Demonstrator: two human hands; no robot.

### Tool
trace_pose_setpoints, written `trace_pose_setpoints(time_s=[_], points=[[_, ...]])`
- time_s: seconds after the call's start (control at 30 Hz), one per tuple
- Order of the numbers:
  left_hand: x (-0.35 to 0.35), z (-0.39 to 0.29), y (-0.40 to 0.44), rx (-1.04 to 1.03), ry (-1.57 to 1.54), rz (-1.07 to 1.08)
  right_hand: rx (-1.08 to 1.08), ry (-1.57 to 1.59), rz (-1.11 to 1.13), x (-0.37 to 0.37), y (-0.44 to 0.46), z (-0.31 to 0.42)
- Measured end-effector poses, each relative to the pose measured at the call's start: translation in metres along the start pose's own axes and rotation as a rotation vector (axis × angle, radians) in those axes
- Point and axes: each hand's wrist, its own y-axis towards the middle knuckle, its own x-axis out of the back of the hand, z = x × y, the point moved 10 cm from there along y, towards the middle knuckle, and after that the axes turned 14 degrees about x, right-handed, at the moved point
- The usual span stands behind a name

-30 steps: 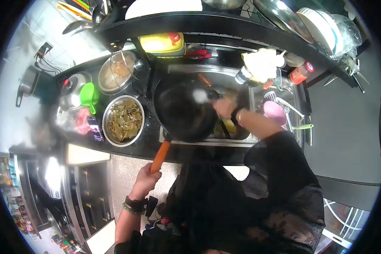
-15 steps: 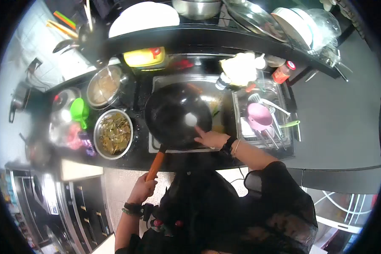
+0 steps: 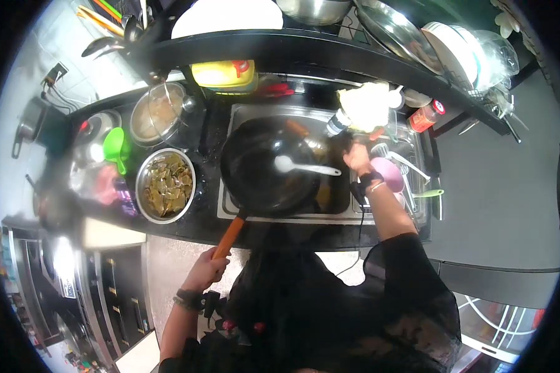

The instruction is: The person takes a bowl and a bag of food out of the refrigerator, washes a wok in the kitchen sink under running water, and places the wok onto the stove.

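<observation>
My left hand [image 3: 208,271] is closed around the orange wooden handle [image 3: 230,237] of a black wok [image 3: 261,193]. The wok rests over the metal sink [image 3: 330,218], and a white spoon [image 3: 308,168] lies in it with its handle pointing right. At the right side of the sink is my right hand [image 3: 357,159], its fingers pointing away from me. It is beside a pink cup [image 3: 389,174] and just below a dark bottle with a pale band [image 3: 338,123]. Whether those fingers grip anything is unclear.
On the left counter stand a metal bowl of brownish-green leafy pieces [image 3: 168,186], a green scoop [image 3: 116,149] and a lidded pot [image 3: 158,115]. To the right, a drying rack [image 3: 422,208] holds utensils near a red-lidded jar [image 3: 426,117]. A black shelf [image 3: 292,53] crosses the back.
My right hand has let go of the white spoon, leaving it in the wok, and moved right and away from me toward the bottle. My left hand still holds the wok handle.
</observation>
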Motion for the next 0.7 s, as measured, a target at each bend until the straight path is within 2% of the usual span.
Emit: trace_pose_setpoints(time_s=[0.07, 0.13, 0.17, 0.2, 0.27, 0.3, 0.33, 0.4, 0.53, 0.63, 0.7], points=[[-0.001, 0.0, 0.002, -0.006, -0.015, 0.009, -0.024, 0.034, 0.003, 0.006, -0.012, 0.009], [0.001, 0.002, 0.005, 0.0, -0.026, 0.013, -0.033, -0.148, -0.085, 0.026, -0.019, 0.021], [0.001, 0.003, 0.006, 0.008, -0.03, 0.017, 0.061, -0.26, -0.25, 0.039, -0.026, 0.042], [0.002, 0.003, 0.006, 0.007, -0.032, 0.017, 0.063, -0.261, -0.25, 0.036, -0.031, 0.051], [0.001, 0.003, 0.007, -0.002, -0.056, 0.048, 0.303, -0.392, 0.014, 0.016, -0.038, 0.109], [0.0, 0.005, 0.006, 0.003, -0.065, 0.045, 0.314, -0.388, 0.191, -0.027, -0.034, 0.105], [-0.001, 0.002, 0.004, 0.007, -0.041, 0.03, 0.451, -0.468, 0.166, -0.043, -0.038, 0.111], [-0.004, -0.003, 0.002, 0.008, -0.028, 0.009, 0.501, -0.524, 0.149, -0.063, -0.041, 0.104], [-0.007, -0.006, -0.002, 0.003, -0.008, 0.002, 0.441, -0.404, 0.265, -0.092, -0.029, 0.086], [-0.013, -0.012, -0.005, 0.006, -0.003, 0.017, 0.442, -0.554, 0.336, -0.079, -0.034, 0.095], [-0.014, -0.011, -0.007, 0.01, 0.0, 0.009, 0.525, -0.666, 0.104, -0.071, -0.025, 0.097]])
